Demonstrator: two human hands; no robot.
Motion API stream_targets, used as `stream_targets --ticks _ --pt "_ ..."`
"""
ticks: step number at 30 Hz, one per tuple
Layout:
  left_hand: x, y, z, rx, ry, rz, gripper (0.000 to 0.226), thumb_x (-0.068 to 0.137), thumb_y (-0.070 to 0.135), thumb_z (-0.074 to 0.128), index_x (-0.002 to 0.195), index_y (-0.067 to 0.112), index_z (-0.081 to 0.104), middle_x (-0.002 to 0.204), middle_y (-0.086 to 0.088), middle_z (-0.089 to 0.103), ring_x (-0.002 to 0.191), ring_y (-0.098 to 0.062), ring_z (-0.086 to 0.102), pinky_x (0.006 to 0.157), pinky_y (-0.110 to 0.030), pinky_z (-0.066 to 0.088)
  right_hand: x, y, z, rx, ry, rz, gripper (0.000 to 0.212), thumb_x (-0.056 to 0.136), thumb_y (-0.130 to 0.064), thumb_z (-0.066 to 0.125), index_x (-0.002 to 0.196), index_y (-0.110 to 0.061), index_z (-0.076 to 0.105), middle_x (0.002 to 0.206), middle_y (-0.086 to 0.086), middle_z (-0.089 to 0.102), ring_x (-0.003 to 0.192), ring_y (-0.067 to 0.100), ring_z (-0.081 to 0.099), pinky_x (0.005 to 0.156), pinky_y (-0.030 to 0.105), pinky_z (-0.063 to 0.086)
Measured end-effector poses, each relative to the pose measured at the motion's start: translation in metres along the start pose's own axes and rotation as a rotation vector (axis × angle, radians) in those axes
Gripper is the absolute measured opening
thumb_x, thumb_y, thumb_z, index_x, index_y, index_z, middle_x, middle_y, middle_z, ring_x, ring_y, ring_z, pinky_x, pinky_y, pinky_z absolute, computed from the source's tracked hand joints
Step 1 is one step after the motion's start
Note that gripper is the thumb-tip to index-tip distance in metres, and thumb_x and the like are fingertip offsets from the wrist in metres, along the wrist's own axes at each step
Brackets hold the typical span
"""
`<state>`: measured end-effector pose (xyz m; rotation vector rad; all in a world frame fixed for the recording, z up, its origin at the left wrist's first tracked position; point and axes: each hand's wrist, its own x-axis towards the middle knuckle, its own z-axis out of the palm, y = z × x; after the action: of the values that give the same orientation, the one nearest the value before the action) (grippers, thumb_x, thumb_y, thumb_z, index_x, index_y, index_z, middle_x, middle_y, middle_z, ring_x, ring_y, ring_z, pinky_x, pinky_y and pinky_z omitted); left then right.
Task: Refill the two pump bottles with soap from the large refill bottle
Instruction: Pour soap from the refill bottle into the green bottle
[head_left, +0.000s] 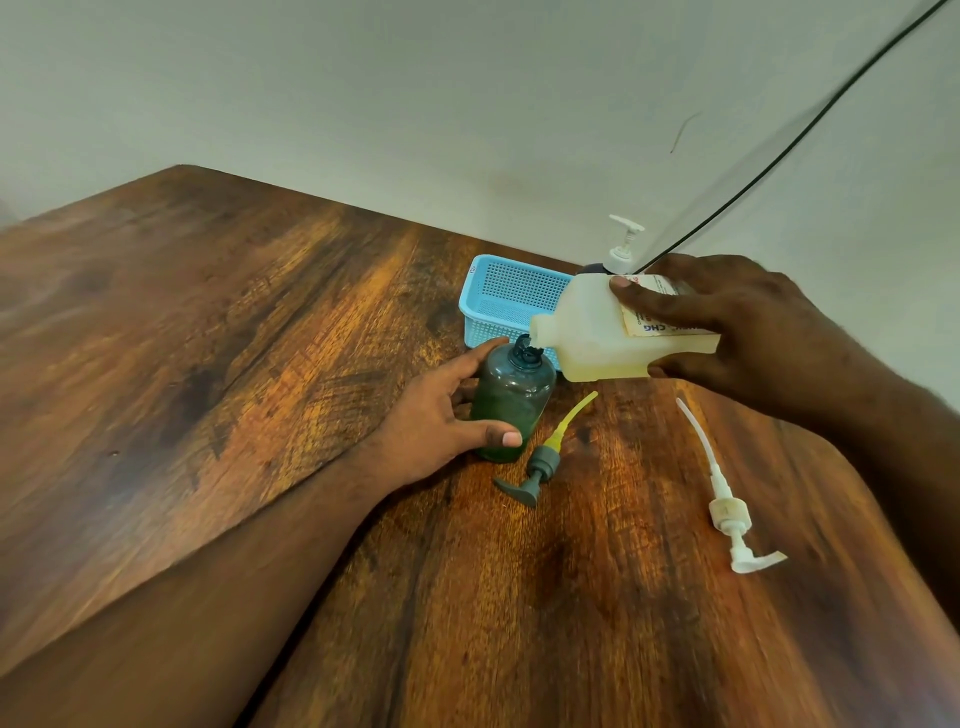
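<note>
A dark green pump bottle (511, 402) stands open on the wooden table (208, 338), its pump removed. My left hand (441, 415) grips its side. My right hand (727, 322) holds the large whitish refill bottle (587, 338) tipped on its side, spout right at the green bottle's mouth. A grey pump head with a yellow tube (545, 457) lies beside the green bottle. A white pump with a long tube (727, 509) lies further right. A second pump bottle (621, 249) stands behind the refill bottle, mostly hidden, only its white pump top showing.
A light blue perforated basket (504, 301) sits just behind the green bottle, near the wall. A black cable (779, 156) runs from the back of the table up the wall to the right. The table's far edge meets the wall.
</note>
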<state>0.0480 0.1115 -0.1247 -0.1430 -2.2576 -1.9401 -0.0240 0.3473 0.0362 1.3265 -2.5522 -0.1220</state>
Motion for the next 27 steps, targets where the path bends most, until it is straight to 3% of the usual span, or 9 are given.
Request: stream_targets --ticks 7,16,23,27 --pt "-0.0007 0.0012 -0.0002 -0.002 -0.008 0.001 0.095 0.072 0.005 0.083 0.152 0.02 0.035 0.143 0.006 0.054 0.124 -0.004 0.057 0.093 -0.014 0.05 0.0003 0.0004 0.0001 -0.011 -0.001 -0.013 0.076 0.076 -0.02 0.08 0.142 -0.025 0.043 0.14 0.018 0.05 0.125 0.041 0.046 0.095 0.058 0.043" --pt "-0.0006 0.0001 -0.0003 -0.004 -0.006 -0.005 0.096 0.071 0.005 0.084 0.152 0.02 0.035 0.144 0.004 0.053 0.129 -0.012 0.055 0.1 -0.022 0.05 0.0012 -0.0004 -0.0008 -0.024 -0.002 -0.008 0.075 0.078 -0.021 0.078 0.143 -0.027 0.04 0.144 0.017 0.045 0.13 0.04 0.042 0.099 0.058 0.041" --pt "-0.0003 0.0003 -0.0001 0.001 -0.001 0.003 0.095 0.071 0.005 0.084 0.151 0.02 0.036 0.143 0.005 0.054 0.127 -0.01 0.056 0.098 -0.02 0.05 0.001 0.002 0.0001 -0.034 -0.005 -0.013 0.076 0.078 -0.02 0.078 0.143 -0.029 0.039 0.145 0.018 0.045 0.13 0.041 0.041 0.098 0.06 0.04" --pt "0.0002 -0.0001 0.0003 -0.007 -0.004 0.002 0.094 0.071 0.003 0.083 0.151 0.02 0.036 0.139 0.009 0.055 0.122 0.0 0.057 0.09 -0.013 0.05 0.0012 0.0031 0.0015 -0.051 0.0 -0.008 0.078 0.078 -0.021 0.077 0.144 -0.03 0.037 0.146 0.018 0.043 0.131 0.041 0.04 0.099 0.061 0.04"
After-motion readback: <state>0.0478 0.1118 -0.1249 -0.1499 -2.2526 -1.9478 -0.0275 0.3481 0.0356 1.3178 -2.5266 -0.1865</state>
